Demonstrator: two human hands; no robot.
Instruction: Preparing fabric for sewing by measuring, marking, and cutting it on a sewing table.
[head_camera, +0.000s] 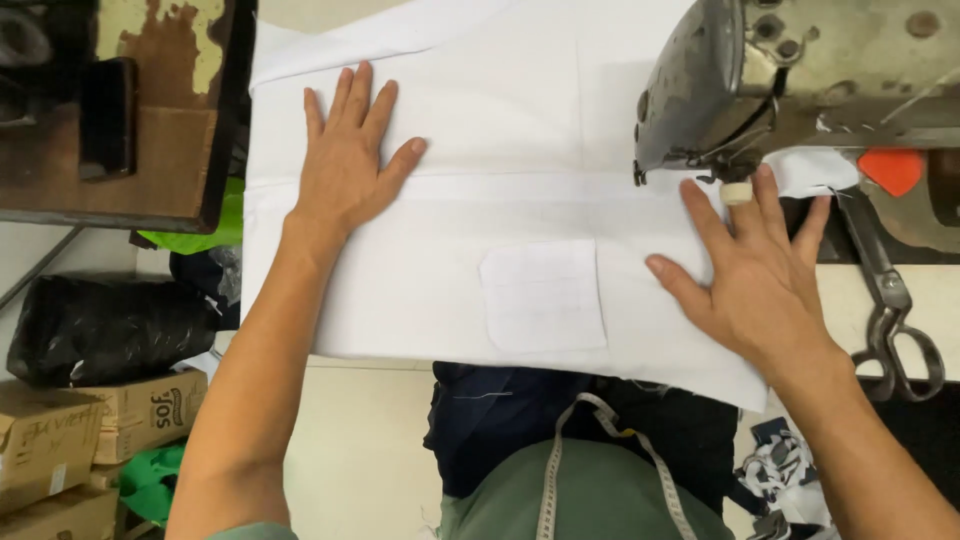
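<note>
On the table lies a white cloth (470, 230), spread flat with a sewn pocket (543, 296) near its front edge. Both hands are open and well apart, holding nothing. Left hand (347, 160) presses flat on the cloth's left part. Right hand (755, 270) rests on its right edge, fingers under the sewing machine (790, 80). Scissors (890, 300) lie just beside that hand.

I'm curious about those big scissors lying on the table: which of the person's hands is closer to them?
The right hand. It lies flat on the white cloth just left of the scissors, near the sewing machine. The left hand presses the cloth far over on the opposite side.
</note>
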